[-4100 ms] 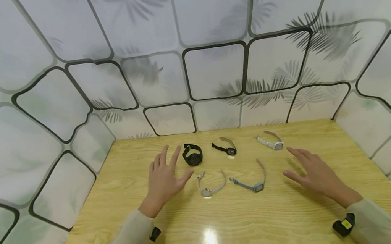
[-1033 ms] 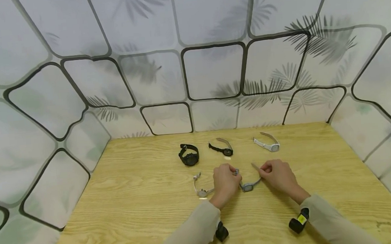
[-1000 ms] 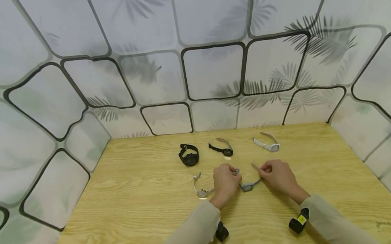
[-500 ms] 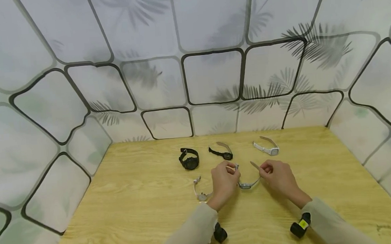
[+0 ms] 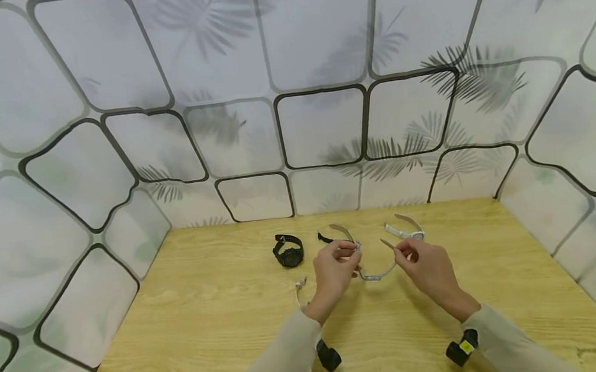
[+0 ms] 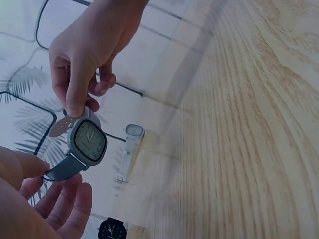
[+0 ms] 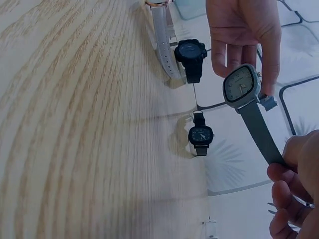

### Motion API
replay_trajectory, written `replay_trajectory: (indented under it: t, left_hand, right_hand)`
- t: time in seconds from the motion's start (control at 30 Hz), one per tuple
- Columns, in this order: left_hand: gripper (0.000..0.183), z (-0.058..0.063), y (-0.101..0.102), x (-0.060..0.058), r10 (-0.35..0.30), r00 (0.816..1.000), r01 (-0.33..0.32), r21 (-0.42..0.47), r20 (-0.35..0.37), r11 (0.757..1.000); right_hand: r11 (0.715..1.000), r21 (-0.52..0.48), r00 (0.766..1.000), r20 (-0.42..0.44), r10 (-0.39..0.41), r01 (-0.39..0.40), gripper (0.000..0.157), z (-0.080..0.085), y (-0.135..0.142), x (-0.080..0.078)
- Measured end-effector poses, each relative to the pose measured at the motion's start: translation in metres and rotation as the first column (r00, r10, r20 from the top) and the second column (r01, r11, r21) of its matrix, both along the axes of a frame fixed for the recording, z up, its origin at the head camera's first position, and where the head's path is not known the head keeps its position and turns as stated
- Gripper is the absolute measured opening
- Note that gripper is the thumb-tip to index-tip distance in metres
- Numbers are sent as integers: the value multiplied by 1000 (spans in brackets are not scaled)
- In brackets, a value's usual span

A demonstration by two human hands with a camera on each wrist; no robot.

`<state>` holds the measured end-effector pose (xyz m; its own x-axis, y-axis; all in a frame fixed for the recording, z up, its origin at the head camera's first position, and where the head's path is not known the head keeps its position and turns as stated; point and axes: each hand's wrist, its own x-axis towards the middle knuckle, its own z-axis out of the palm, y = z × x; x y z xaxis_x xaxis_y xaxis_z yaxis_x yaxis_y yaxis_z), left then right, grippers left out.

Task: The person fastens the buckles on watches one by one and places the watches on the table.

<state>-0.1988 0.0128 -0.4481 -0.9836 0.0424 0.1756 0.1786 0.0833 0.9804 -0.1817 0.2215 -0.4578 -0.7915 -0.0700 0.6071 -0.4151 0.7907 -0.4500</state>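
Observation:
A wristwatch with a blue-grey strap and a squarish face [image 6: 89, 143] hangs between my two hands, its strap in an open U. My left hand [image 5: 333, 269] pinches the buckle end of the strap [image 6: 64, 168]. Near its other end, my right hand [image 5: 432, 269] grips the strap between thumb and fingers, and the brownish tip pokes out above. In the right wrist view the dial [image 7: 241, 85] faces the camera, below my left hand [image 7: 244, 30]. From the head view the watch case [image 5: 372, 277] appears nearly edge-on, above the table.
On the wooden table [image 5: 210, 344] lie a chunky black watch [image 5: 290, 258], a slim black watch [image 7: 201, 134] and a white watch [image 6: 132, 144]. Another pale-strapped watch [image 5: 300, 291] is mostly behind my left hand. A patterned wall covering [image 5: 320, 129] encloses the back and sides.
My hands came in from either side, fingers spread, and took hold of the blue-grey watch's strap ends. The watch has since risen off the table, its case tilting. The head view has shifted slightly.

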Motion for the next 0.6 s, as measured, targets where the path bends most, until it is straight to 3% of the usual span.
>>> replay_trajectory:
  t: [0.23, 0.43, 0.6]
  left_hand:
    - [13, 6, -3, 0, -27, 996, 22, 59, 86, 998]
    - [19, 10, -8, -1, -106, 974, 86, 108, 201, 990]
    - [21, 10, -12, -1, -152, 965, 128, 124, 212, 984]
  right_hand:
    - [1000, 19, 995, -95, 26, -24, 8, 3, -2, 2]
    - [999, 42, 990, -141, 28, -22, 12, 4, -3, 5]
    - [999, 34, 983, -176, 48, -43, 12, 5, -2, 6]
